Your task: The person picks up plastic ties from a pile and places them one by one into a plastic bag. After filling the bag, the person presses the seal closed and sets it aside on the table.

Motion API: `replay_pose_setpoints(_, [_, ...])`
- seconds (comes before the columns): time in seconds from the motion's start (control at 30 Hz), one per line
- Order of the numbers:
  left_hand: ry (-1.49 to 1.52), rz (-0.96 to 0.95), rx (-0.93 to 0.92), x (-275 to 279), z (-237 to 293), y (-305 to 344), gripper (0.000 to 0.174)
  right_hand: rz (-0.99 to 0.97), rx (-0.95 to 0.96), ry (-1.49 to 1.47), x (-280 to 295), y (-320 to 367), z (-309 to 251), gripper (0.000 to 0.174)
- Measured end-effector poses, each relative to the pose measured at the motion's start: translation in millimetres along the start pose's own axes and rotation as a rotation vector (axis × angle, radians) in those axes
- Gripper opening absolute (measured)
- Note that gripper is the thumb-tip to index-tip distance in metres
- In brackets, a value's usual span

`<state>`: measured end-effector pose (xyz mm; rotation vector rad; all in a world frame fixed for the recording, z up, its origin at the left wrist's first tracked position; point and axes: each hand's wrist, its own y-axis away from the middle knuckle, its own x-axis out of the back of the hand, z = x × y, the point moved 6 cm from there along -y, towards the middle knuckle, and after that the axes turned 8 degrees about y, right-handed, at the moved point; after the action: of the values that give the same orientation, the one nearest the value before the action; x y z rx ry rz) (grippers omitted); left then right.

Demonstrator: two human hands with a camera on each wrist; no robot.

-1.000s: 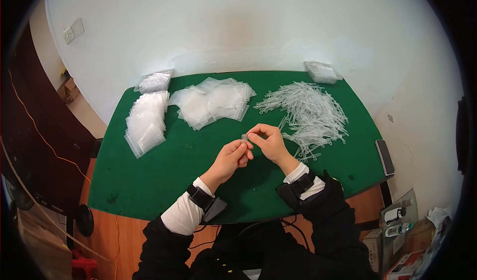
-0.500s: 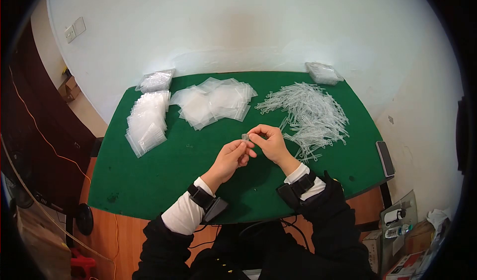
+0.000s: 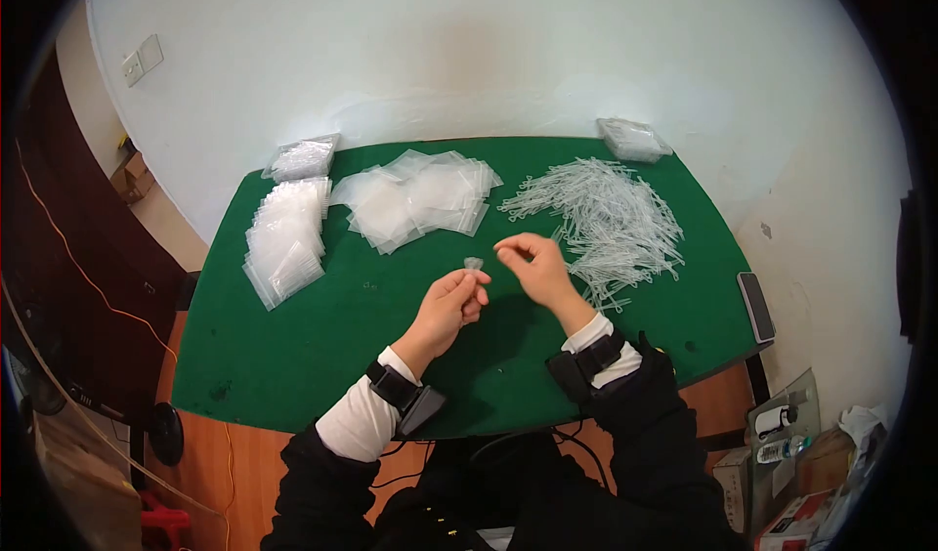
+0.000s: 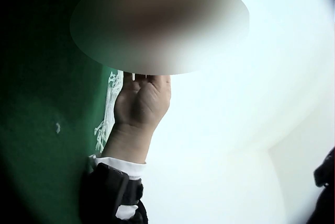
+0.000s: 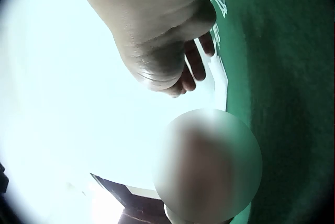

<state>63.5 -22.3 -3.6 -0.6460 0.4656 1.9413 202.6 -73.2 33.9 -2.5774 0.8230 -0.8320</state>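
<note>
In the head view, my left hand [image 3: 445,312] pinches a small clear plastic bunch [image 3: 474,264] between thumb and fingers, its top fanning out above them. Most of the bunch is hidden in the hand, so I cannot tell its kind. Just to the right, my right hand [image 3: 537,273] is held apart from it, fingers loosely bent with nothing visible between them. The right wrist view shows the same hand [image 5: 162,41] from the palm side, its fingers hanging loosely. Nearest to it lies a pile of clear plastic strips with looped ends [image 3: 620,219].
Clear flat plastic bags lie in a spread heap [image 3: 415,199] and a fanned stack [image 3: 283,243] on the green table [image 3: 322,365]. Filled clear packets stand at the back left [image 3: 303,158] and back right [image 3: 633,141]. A phone [image 3: 755,307] rests at the right edge. Blurred ovals cover parts of both wrist views.
My right hand has come away from the bunch, moving right and slightly up. The left hand has shifted slightly left, still pinching the bunch, whose top now shows more.
</note>
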Motion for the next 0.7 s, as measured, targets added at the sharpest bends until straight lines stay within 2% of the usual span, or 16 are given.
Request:
replay_pose_setpoints(0.03, [0.018,0.038,-0.025,5,1,-1,0.021,0.061,0.018,0.156,11,-2,1,0.013])
replay_pose_setpoints(0.07, [0.038,0.075,-0.051,9,3,-1,0.020,0.064,0.014,0.160,21,-3,3,0.013])
replay_pose_setpoints(0.13, [0.066,0.105,-0.078,12,5,-3,0.020,-0.065,-0.127,0.912,41,-3,12,0.016])
replay_pose_setpoints(0.17, [0.084,0.149,-0.093,16,6,-3,0.020,-0.066,-0.127,0.920,49,-1,10,0.016])
replay_pose_setpoints(0.27, [0.124,0.244,-0.126,23,9,-2,0.020,-0.257,-0.332,1.141,61,7,17,0.018])
replay_pose_setpoints(0.43, [0.142,0.268,-0.116,24,11,-1,0.023,-0.323,-0.380,1.014,69,7,32,0.022])
replay_pose_setpoints(0.53, [0.153,0.262,-0.091,23,10,-1,0.024,-0.329,-0.544,0.950,74,2,56,0.019])
replay_pose_setpoints(0.57, [0.140,0.259,-0.076,22,9,-1,0.024,-0.328,-0.544,0.950,71,2,62,0.019])
replay_pose_setpoints(0.67, [0.116,0.255,-0.050,18,9,0,0.024,-0.057,-0.397,1.019,73,-2,56,0.015])
replay_pose_setpoints(0.7, [0.112,0.253,-0.044,17,8,0,0.024,-0.058,-0.395,1.020,70,-2,56,0.015])
